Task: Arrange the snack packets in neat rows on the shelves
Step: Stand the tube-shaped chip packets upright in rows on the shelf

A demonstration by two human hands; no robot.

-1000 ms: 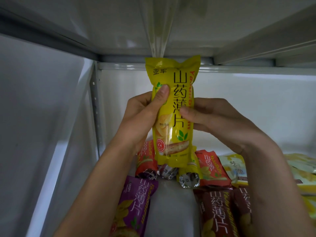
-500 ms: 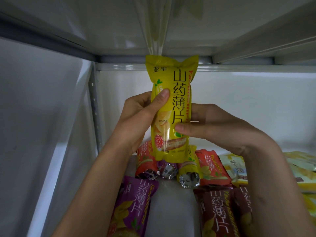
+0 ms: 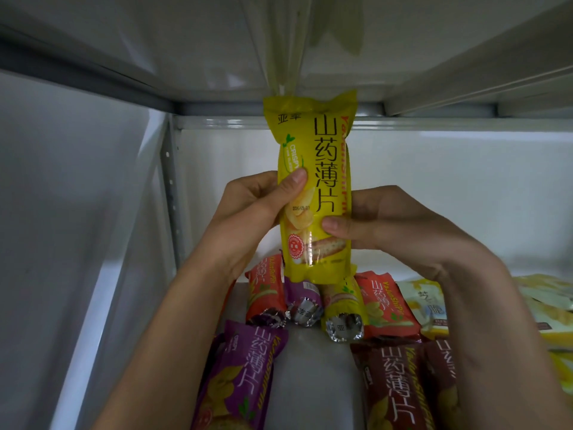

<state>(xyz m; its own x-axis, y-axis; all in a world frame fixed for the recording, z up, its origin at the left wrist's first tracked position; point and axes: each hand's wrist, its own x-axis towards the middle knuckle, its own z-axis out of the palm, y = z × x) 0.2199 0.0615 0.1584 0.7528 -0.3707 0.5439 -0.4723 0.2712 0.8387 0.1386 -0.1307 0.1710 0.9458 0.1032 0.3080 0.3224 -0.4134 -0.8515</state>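
While both hands hold the yellow packet (image 3: 316,187) upright, packets (image 3: 384,305) crowd below.

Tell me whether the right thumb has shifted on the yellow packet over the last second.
Yes. The right hand's thumb has slid down the yellow packet, from beside the printed characters to just above the red seal.

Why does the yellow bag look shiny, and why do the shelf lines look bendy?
In the head view, light glares off the glossy yellow snack packet, held by the left hand and right hand; the wide-angle lens bows the shelf frame near the edges; the shelf's left side lies in shadow.
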